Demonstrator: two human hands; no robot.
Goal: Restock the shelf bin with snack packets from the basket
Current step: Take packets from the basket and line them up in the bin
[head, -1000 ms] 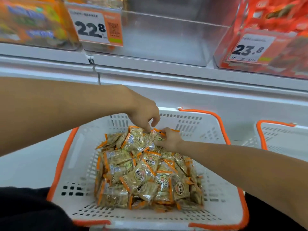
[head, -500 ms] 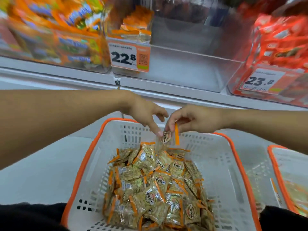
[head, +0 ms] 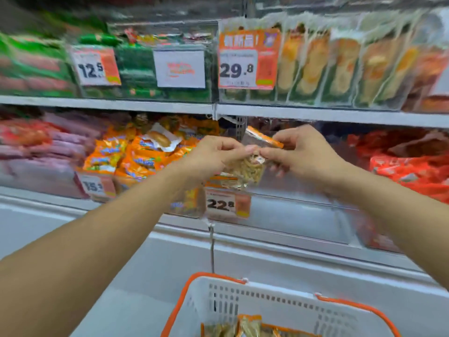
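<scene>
Supermarket shelving fills the background, and we count two shelf levels of clear bins, much of it blurred. We read three price tags on the upper level: 12.5 [head: 96, 65], a white card [head: 180, 68] too blurred to read, and 29.8 [head: 247, 59]. On the lower level we see two: one partly hidden by our left forearm, and 22.8 [head: 227, 205] fixed to the front of the clear shelf bin [head: 303, 215].

We hold one snack packet [head: 250, 164] up between our two hands, in front of the lower shelf and just above that bin's front edge. It is a small clear pouch with orange bands at its ends and pale tan, strand-like pieces showing through. Our left hand [head: 213, 156] pinches its left side, fingers [head: 247, 149] closed narrowly on the film. Our right hand [head: 303, 154] grips the right side, thumb on the front and curled fingers behind.

Below, near the bottom edge, stands one white slotted basket [head: 279, 300] with an orange rim. More packets [head: 250, 327] of the same kind lie in it; we see only a few tops, so we cannot count them.
</scene>
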